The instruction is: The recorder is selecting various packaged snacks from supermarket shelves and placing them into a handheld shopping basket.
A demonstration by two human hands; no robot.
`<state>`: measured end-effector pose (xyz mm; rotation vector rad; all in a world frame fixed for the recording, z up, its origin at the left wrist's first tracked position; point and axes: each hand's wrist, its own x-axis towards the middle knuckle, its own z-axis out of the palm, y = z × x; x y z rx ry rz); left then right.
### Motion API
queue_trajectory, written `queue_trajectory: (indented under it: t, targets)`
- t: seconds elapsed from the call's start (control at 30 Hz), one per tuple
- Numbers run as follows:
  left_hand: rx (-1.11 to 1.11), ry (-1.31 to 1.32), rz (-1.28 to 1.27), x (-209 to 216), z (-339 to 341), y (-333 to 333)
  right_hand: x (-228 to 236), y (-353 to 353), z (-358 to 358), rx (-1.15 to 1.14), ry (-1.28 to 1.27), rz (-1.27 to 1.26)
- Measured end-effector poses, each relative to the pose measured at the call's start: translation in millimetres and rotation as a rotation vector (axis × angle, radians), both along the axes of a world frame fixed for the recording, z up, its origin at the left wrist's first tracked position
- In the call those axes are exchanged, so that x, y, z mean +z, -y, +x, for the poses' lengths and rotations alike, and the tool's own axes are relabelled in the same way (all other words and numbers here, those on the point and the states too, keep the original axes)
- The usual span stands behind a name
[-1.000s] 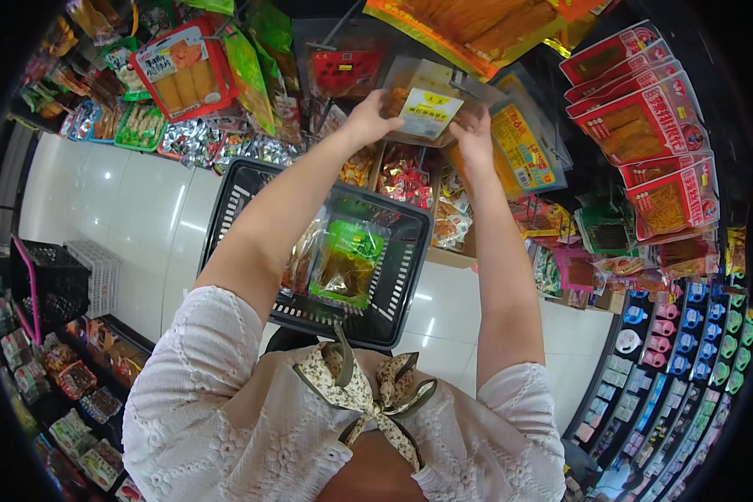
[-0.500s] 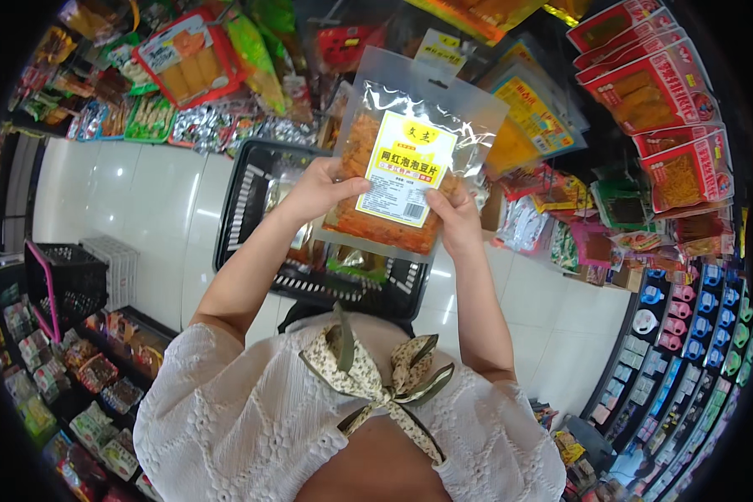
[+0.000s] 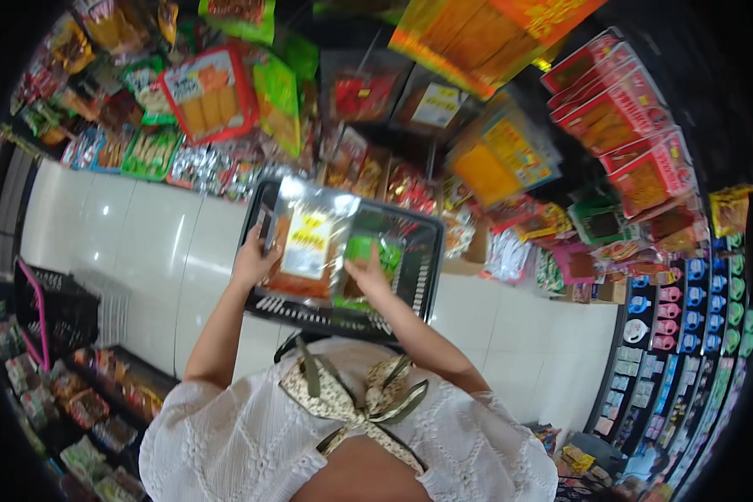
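A clear snack bag [image 3: 303,280] with orange-brown pieces and a white-and-yellow label is inside the black shopping basket [image 3: 431,276], its top end over the far rim. My left hand [image 3: 255,258] is at the bag's left edge, its thumb against the edge and its fingers partly hidden. At the bag's right edge my right hand [image 3: 370,274] has its thumb and index finger apart, the thumb tip touching or almost touching the plastic. A green package [image 3: 383,249] lies in the basket beyond my right fingers. Motion blurs both hands a little.
Ahead hang yellow-orange snack bags [image 3: 495,163], red-edged packs [image 3: 615,109] and a red-framed pack [image 3: 212,94]. A black basket with a pink handle [image 3: 38,314] stands at left on the tiled floor [image 3: 151,243]. Shelves of blue and pink bottles [image 3: 668,314] line the right.
Both hands have lowered the snack bag from in front of the hanging goods down into the basket, moving left. My right thumb and index finger have spread apart.
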<state>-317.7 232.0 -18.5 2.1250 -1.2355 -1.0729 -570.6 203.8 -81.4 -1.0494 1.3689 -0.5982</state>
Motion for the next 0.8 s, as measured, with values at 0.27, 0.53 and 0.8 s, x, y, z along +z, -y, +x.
queue_trajectory:
  t: [0.27,0.53,0.8]
  targets:
    - [-0.232,0.108,-0.207,-68,14,-23,-1,0,-16,-0.032,0.124,0.061]
    - [-0.657,-0.133,0.009,6,-40,47,43,9,-19,0.348,0.140,0.195]
    - [-0.479,-0.427,-0.671,171,-66,162,203,113,-76,-0.150,0.301,-0.542]
